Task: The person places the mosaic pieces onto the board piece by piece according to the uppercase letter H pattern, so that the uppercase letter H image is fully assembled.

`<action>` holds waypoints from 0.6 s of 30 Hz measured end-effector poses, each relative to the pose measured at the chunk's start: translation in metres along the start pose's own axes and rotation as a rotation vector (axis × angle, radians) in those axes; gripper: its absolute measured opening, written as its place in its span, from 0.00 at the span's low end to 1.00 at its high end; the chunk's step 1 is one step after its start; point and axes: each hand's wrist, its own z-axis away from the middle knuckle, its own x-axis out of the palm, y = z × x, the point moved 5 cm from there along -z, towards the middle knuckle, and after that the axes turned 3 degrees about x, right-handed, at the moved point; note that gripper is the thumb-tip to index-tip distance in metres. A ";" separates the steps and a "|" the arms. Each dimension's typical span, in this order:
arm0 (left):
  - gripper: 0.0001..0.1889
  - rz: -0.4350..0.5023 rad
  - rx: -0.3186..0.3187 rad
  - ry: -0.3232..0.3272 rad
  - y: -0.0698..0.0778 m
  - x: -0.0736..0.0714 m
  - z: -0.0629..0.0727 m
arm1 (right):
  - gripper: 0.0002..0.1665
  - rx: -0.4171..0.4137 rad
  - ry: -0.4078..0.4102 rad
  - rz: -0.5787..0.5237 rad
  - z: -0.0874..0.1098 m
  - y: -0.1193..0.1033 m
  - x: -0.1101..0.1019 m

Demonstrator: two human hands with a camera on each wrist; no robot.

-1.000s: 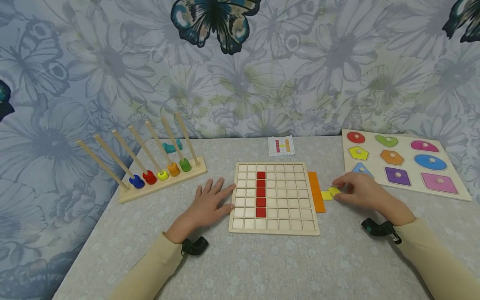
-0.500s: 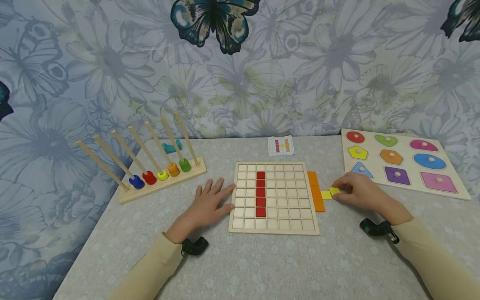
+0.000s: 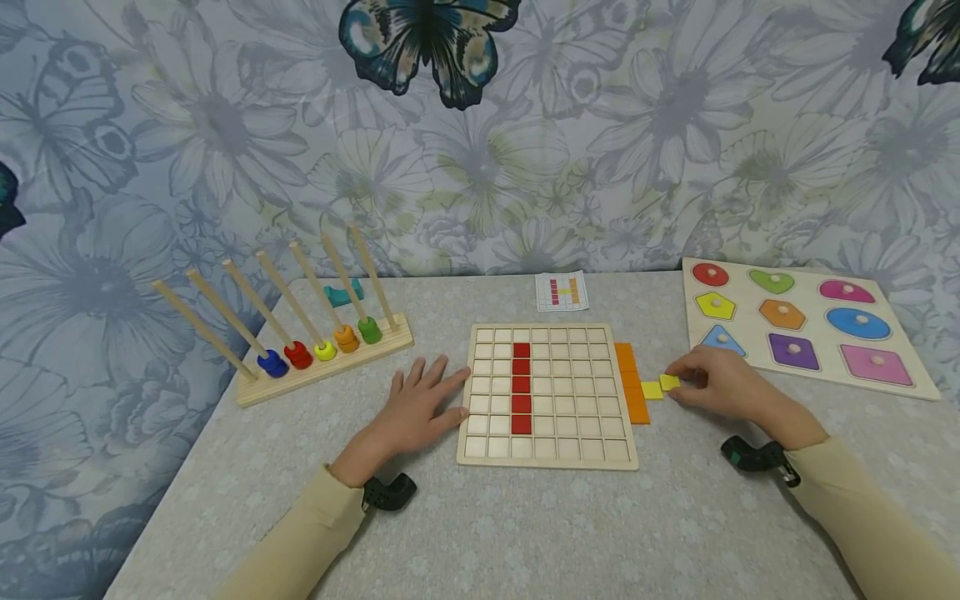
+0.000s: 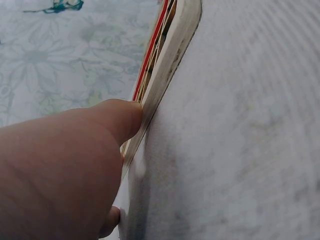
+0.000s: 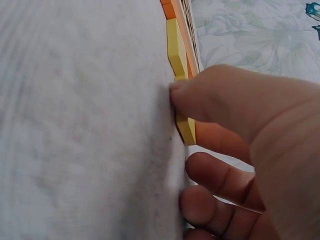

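A wooden grid board (image 3: 573, 454) lies flat in the middle, with a column of several red square tiles (image 3: 521, 385) in its cells. My left hand (image 3: 411, 412) is spread flat, its thumb and forefinger at the board's left edge; the left wrist view shows the thumb tip (image 4: 131, 117) against the side. To the board's right, my right hand (image 3: 727, 385) pinches a yellow square tile (image 3: 670, 382) between thumb and forefinger, close to the table. Another yellow tile (image 3: 652, 390) lies just left of it, beside several orange tiles (image 3: 637, 396) along the board's right edge.
A pattern card (image 3: 562, 292) lies behind the board. At left stands a peg stacker (image 3: 330, 364) with coloured rings and a teal piece (image 3: 345, 292) behind it. A shape puzzle (image 3: 813, 346) lies at right, partly behind the right hand. A patterned wall (image 3: 480, 183) closes the back.
The yellow tile in my right fingers has turned from a tilted angle to nearly square with its neighbour. My left hand has stayed at the board.
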 end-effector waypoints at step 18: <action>0.34 0.000 -0.006 -0.001 0.000 -0.001 0.000 | 0.11 0.016 0.018 0.014 -0.002 0.001 -0.001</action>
